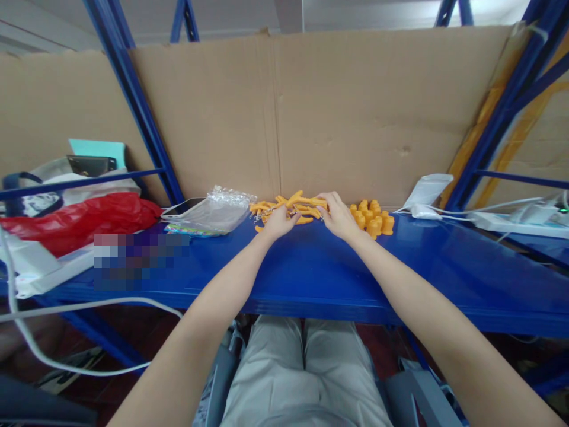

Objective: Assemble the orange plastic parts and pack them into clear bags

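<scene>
A heap of orange, branch-shaped plastic pieces (299, 198) with small metal chains lies at the back of the blue table, against the cardboard. At the front left of the heap, my left hand (278, 223) has its fingers curled in among the pieces and chains; what it grips is hidden. My right hand (338, 217) closes its fingers and thumb around the right end of an orange branch-shaped piece. Just right of that hand stands a group of short orange cylindrical pieces (374, 220), packed close together.
Left of the heap lie clear plastic bags (217, 214) and a phone-like device (189, 206). Farther left are a red plastic bag (89, 219) and a white cable (84, 305). A white packet (429, 193) and a power strip (520, 222) lie right. Cardboard (355, 118) closes the back.
</scene>
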